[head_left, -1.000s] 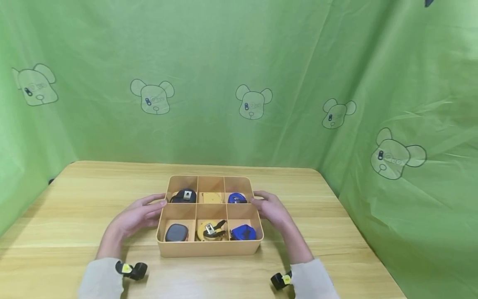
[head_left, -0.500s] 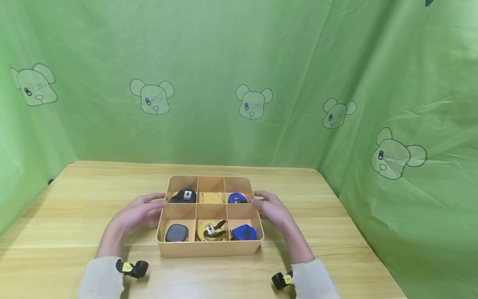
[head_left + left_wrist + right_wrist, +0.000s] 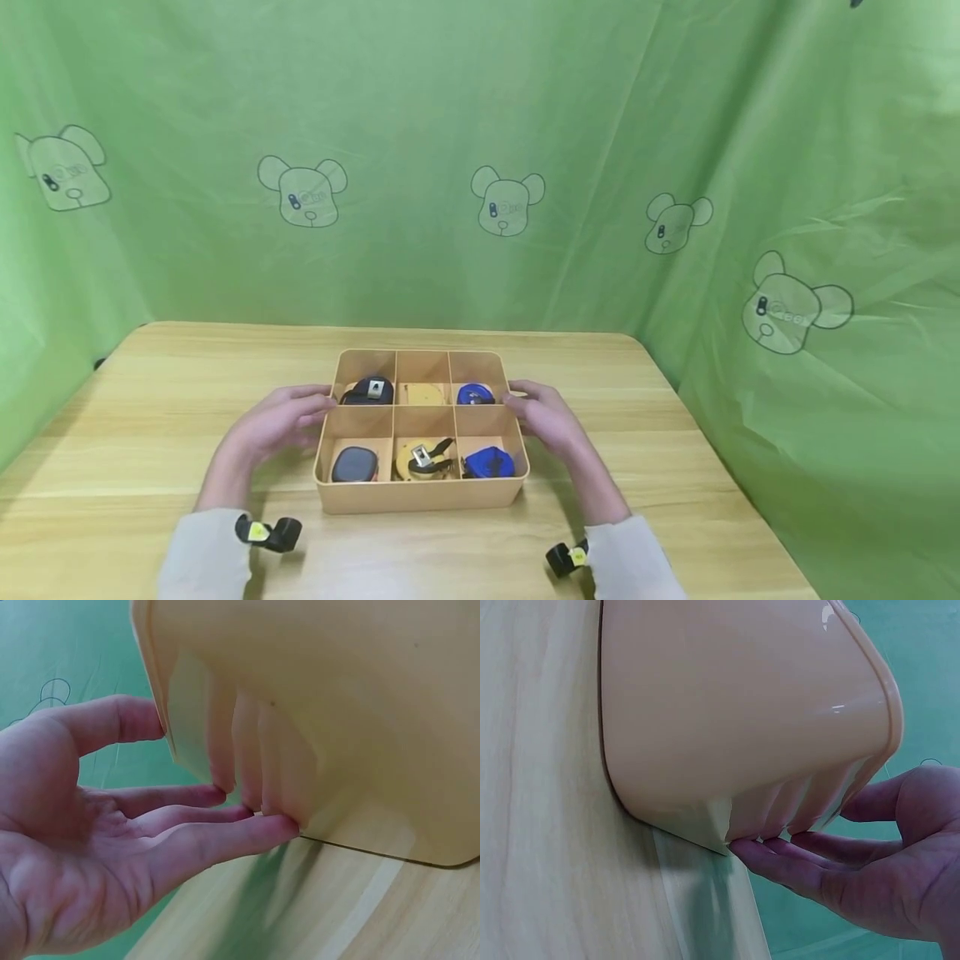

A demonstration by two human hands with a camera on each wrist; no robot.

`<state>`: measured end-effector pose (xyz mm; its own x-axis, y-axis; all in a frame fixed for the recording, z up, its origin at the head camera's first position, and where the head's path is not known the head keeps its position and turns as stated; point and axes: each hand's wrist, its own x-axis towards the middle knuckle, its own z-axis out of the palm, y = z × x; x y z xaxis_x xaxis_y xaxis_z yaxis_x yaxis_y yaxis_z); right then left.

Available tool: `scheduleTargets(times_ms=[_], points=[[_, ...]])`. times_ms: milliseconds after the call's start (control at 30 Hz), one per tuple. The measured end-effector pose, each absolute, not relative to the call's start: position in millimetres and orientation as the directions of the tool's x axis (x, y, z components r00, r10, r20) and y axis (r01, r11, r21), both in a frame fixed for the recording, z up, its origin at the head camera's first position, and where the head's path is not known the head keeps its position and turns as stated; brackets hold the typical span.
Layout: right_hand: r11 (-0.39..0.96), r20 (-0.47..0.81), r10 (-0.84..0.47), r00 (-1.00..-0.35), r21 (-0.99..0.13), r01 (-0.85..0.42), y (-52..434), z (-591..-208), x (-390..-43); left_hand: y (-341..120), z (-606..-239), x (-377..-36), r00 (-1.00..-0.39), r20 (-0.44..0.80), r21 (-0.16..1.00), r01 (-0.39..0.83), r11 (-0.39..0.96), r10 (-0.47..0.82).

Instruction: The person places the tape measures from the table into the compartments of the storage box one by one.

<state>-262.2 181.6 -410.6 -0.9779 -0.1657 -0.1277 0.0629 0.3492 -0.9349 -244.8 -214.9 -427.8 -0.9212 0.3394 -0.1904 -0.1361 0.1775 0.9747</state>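
The left hand (image 3: 273, 421) and right hand (image 3: 546, 414) bracket a tan divided box (image 3: 420, 495), straight fingertips (image 3: 289, 823) touching its side walls, thumbs at the rim, nothing clenched. Between the palms, the box sits on a pale wooden table (image 3: 150, 392). Behind hangs a green bear-printed curtain (image 3: 480, 167).
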Motion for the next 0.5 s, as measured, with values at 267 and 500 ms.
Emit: scheduleTargets(times_ms=[267,500], points=[[0.354,-0.132,-0.148,-0.98,-0.932,0.072,181.7,-413.6,-265.5,-213.6,-425.4,-244.3,-0.919,-0.194,0.972,-0.132,0.196,0.343],[0.345,-0.127,-0.151,-0.98,-0.936,0.068,183.9,-414.7,-267.0,-213.7,-425.2,-243.3,-0.921,-0.195,0.969,-0.129,0.209,0.336]])
